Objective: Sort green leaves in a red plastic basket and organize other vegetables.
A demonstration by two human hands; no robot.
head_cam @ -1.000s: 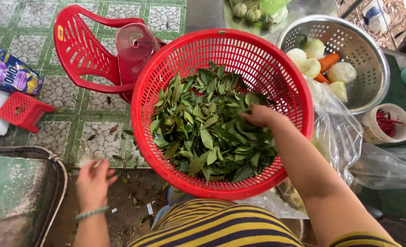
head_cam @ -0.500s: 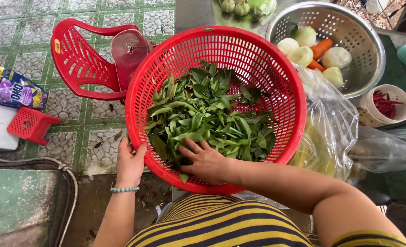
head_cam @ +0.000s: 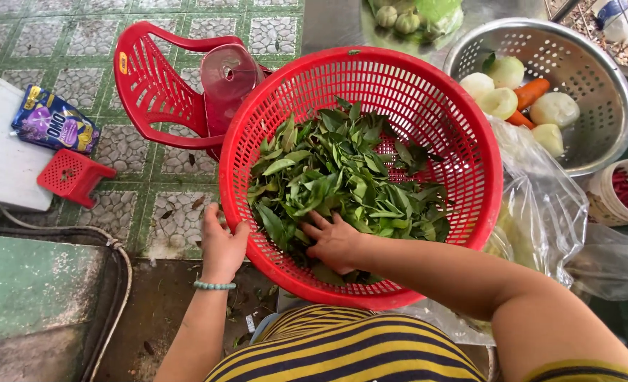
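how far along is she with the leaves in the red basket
Done: the green leaves are off their stems and heaped in the round red plastic basket. In hand: the left hand grips the basket's rim while the right hand digs into the pile. Left: the peeled vegetables in the steel colander look untouched.

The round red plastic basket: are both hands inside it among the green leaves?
No. Only the right hand lies in the leaves; the left hand grips the basket's outer rim.
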